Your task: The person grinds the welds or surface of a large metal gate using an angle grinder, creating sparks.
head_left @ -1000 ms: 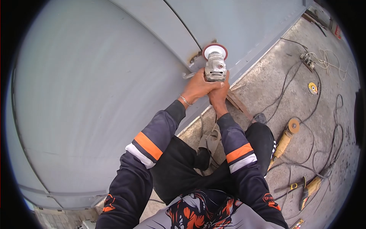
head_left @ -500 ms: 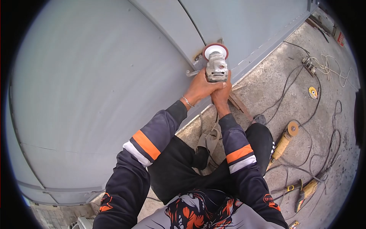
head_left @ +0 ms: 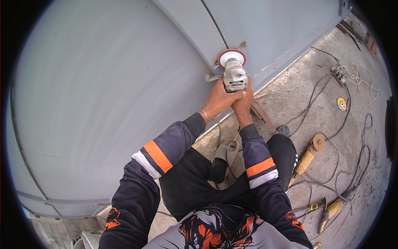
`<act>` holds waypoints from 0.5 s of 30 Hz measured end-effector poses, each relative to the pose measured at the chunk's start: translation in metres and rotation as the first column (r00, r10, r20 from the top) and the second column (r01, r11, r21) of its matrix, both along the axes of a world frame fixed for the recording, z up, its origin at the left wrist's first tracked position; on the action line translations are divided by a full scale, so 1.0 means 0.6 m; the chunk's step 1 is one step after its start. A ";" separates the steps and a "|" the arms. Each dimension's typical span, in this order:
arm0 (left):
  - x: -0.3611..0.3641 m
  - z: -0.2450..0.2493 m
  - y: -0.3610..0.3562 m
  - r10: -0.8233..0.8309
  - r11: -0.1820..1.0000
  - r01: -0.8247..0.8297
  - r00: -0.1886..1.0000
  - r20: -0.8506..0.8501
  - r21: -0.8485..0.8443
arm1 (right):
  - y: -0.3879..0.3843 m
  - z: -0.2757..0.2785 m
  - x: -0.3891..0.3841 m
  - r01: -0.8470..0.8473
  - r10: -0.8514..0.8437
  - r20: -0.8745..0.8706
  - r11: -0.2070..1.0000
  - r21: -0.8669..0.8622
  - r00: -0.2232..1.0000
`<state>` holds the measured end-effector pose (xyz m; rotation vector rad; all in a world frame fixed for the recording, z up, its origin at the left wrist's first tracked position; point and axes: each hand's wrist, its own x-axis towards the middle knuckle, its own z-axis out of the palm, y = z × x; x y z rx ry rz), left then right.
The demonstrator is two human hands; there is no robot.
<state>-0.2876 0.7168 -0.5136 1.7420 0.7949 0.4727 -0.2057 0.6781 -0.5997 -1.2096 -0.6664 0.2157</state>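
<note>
Grinder [head_left: 234, 76] gripped tight in both hands: the left hand [head_left: 219, 98] wraps the body from its side, and the right hand [head_left: 243, 103] closes around the rear just beside it, fingers overlapping. Just above the hands, the red-rimmed disc [head_left: 231, 57] presses on a rusty seam of the grey metal panel [head_left: 103, 83]. Down to the right of the hands, a yellow grinder [head_left: 307, 154] lies among cables [head_left: 311, 94] on the concrete floor [head_left: 282, 95].

The angle grinder's [head_left: 234, 75] rear body is hidden inside the clasped hands [head_left: 231, 98]
</note>
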 end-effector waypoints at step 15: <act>0.004 -0.009 -0.005 0.009 0.998 -0.004 0.998 0.065 -0.067 | -0.006 0.003 0.012 -0.031 0.032 0.043 0.999 -0.005 0.999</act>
